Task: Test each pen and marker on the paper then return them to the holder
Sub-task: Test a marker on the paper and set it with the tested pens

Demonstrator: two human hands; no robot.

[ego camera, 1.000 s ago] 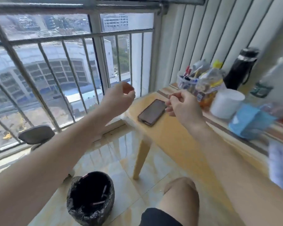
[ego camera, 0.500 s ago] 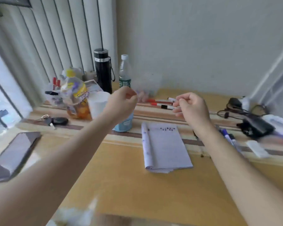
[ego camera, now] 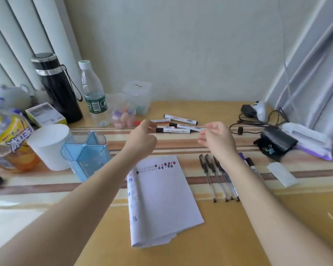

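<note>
Between pens: left hand (ego camera: pixel 142 139) & right hand (ego camera: pixel 216 140) curled loosely, holding nothing, above paper (ego camera: pixel 161 200) at desk (ego camera: pixel 238 237) centre; next, pick a marker (ego camera: pixel 173 129) near back edge; holder (ego camera: pixel 85 152) left.

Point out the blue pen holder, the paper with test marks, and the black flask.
blue pen holder (ego camera: pixel 85 150), head view, front wall.
paper (ego camera: pixel 161 204), head view, blank middle.
black flask (ego camera: pixel 58 89), head view, body.
</note>
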